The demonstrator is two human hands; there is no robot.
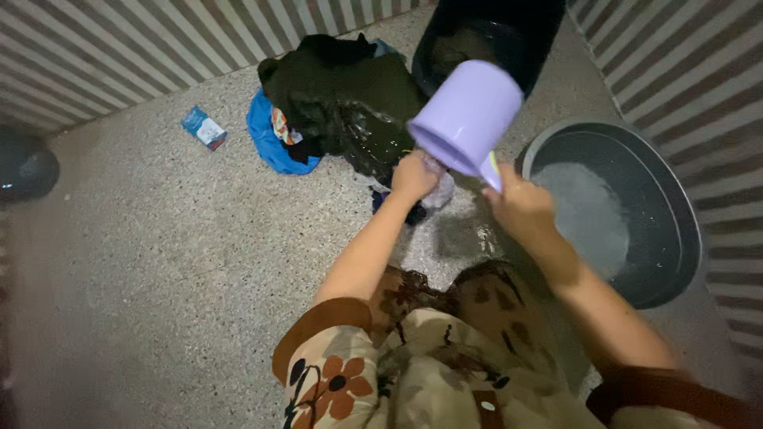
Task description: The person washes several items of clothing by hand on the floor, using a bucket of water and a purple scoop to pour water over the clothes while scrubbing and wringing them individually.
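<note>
Two hands busy: right hand (520, 208) gripping tilted lilac dipper (465, 117) by its handle, left hand (413, 176) clutching pale wet cloth (439, 189) beside dark laundry pile (350, 103), near grey basin (668, 199).

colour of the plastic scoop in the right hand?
Pale lilac plastic scoop, handle gripped by the right hand. Only the head view shows it.

hands: two (413, 176) (520, 208)
scoops: one (465, 117)
basins: one (616, 208)
bins: one (489, 36)
packets: one (204, 127)
clothes piles: one (342, 99)
</note>
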